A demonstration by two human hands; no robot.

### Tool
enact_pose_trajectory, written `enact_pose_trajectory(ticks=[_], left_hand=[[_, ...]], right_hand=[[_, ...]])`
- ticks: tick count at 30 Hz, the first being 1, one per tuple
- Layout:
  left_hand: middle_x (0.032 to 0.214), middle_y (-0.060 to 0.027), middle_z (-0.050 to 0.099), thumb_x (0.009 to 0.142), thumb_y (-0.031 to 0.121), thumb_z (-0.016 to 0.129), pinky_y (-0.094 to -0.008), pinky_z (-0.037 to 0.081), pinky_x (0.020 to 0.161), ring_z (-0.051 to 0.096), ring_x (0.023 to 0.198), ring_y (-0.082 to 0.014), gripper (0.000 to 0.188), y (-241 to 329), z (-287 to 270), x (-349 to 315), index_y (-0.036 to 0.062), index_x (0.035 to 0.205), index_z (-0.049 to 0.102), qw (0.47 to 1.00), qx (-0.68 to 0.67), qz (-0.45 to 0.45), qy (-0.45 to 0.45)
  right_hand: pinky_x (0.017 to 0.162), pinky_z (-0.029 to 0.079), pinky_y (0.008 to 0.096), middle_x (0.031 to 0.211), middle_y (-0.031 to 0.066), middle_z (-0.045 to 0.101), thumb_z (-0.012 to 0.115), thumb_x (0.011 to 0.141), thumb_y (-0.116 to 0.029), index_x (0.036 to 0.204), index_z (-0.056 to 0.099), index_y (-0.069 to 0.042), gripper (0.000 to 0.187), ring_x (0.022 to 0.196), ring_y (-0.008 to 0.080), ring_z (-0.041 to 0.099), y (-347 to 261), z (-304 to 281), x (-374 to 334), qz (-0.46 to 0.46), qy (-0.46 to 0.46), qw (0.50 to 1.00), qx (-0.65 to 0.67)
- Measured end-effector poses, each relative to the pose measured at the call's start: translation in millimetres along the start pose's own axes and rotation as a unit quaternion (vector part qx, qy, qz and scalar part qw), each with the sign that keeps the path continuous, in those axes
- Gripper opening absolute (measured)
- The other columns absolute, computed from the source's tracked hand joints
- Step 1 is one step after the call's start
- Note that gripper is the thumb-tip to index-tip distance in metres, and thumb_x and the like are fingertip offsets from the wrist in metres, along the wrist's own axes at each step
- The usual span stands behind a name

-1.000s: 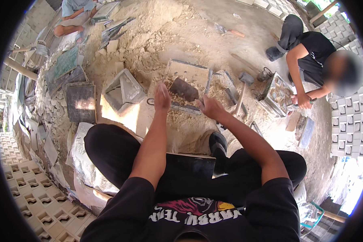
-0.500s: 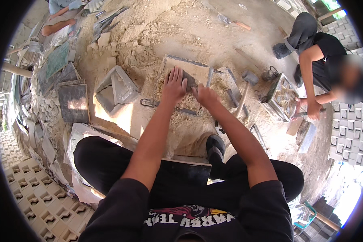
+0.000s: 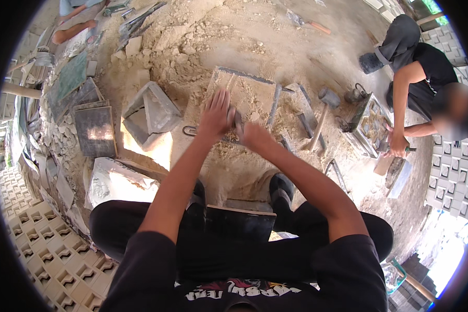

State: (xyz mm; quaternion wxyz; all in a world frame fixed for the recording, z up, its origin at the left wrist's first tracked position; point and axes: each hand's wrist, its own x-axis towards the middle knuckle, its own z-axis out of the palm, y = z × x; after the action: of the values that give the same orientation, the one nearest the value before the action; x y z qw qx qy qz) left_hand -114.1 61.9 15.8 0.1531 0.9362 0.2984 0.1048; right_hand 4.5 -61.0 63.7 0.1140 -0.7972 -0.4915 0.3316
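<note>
In front of me lies a square mould [image 3: 273, 110] with a dark rim, filled with pale sandy material. My right hand [image 3: 257, 137] is closed at the near end of a dark, flat-bladed trowel [image 3: 238, 120], its fingers slightly blurred. My left hand [image 3: 215, 115] rests with fingers stretched out over the near left part of the mould, its thumb side against the blade. The blade stands tilted between both hands, and its handle is hidden by my right hand. A smoothed strip with a groove shows in the sand beyond my left fingers.
A mallet [image 3: 329, 98] and metal bars lie right of the mould. Further right, a person [image 3: 426, 78] works at a box mould [image 3: 368, 122]. At left are a hollow concrete block [image 3: 161, 112] and dark plates [image 3: 95, 132]. Loose earth [image 3: 182, 36] spreads beyond.
Both my hands and the trowel have drawn nearer to me across the mould, uncovering more sand behind them. The blade now stands more edge-on. The other person's hands have shifted lower.
</note>
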Motion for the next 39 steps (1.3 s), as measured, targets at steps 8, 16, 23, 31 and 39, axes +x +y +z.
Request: enact_pose_trajectory(ticks=[8, 16, 23, 31, 39], left_hand=[[0.154, -0.0229, 0.022, 0.1, 0.039, 0.031, -0.0433, 0.013, 0.12, 0.018, 0.145, -0.0328, 0.065, 52, -14, 16, -0.0067, 0.146, 0.024, 0.998, -0.042, 0.033, 0.03], [0.157, -0.0209, 0.013, 0.1, 0.04, 0.031, -0.0409, 0.008, 0.121, 0.009, 0.147, -0.0316, 0.068, 43, 11, 60, -0.0052, 0.149, 0.017, 0.995, -0.036, 0.018, -0.087], [0.155, -0.0237, 0.018, 0.096, 0.036, 0.042, -0.0456, 0.013, 0.119, 0.015, 0.146, -0.035, 0.071, 17, -13, -57, -0.0054, 0.148, 0.018, 0.997, -0.027, -0.073, -0.024], [0.155, -0.0262, 0.016, 0.095, 0.036, 0.043, -0.0472, 0.011, 0.118, 0.014, 0.145, -0.0376, 0.073, 38, -2, -49, -0.0071, 0.148, 0.016, 0.978, -0.09, -0.168, 0.085], [0.154, -0.0303, 0.013, 0.097, 0.037, 0.043, -0.0484, 0.011, 0.118, 0.012, 0.145, -0.0414, 0.075, 42, 16, -64, -0.0108, 0.147, 0.013, 0.938, -0.035, -0.309, 0.153]], right_hand=[[0.073, 0.05, 0.0532, 0.084, 0.0306, 0.064, 0.053, 0.094, -0.04, 0.093, 0.059, 0.004, 0.044, 0.077, 0.0484, 0.063, 21, -38, -38, -0.029, 0.059, 0.998, 0.01], [0.06, 0.05, 0.0507, 0.065, 0.0251, 0.061, 0.047, 0.096, -0.03, 0.077, 0.057, 0.009, 0.045, 0.064, 0.0366, 0.066, -14, 9, -13, 0.127, 0.086, 0.977, 0.148], [0.074, 0.049, 0.0543, 0.08, 0.0363, 0.061, 0.052, 0.092, -0.029, 0.095, 0.053, 0.011, 0.041, 0.08, 0.0518, 0.061, -42, 78, -59, 0.056, 0.064, 0.985, 0.152], [0.072, 0.05, 0.0539, 0.086, 0.0312, 0.064, 0.054, 0.092, -0.036, 0.102, 0.052, 0.006, 0.043, 0.082, 0.0475, 0.064, -21, 20, -65, -0.009, -0.011, 1.0, 0.019], [0.063, 0.053, 0.051, 0.079, 0.0228, 0.065, 0.048, 0.094, -0.052, 0.097, 0.052, 0.001, 0.054, 0.073, 0.0428, 0.066, 4, -21, -44, -0.114, -0.073, 0.975, -0.179]])
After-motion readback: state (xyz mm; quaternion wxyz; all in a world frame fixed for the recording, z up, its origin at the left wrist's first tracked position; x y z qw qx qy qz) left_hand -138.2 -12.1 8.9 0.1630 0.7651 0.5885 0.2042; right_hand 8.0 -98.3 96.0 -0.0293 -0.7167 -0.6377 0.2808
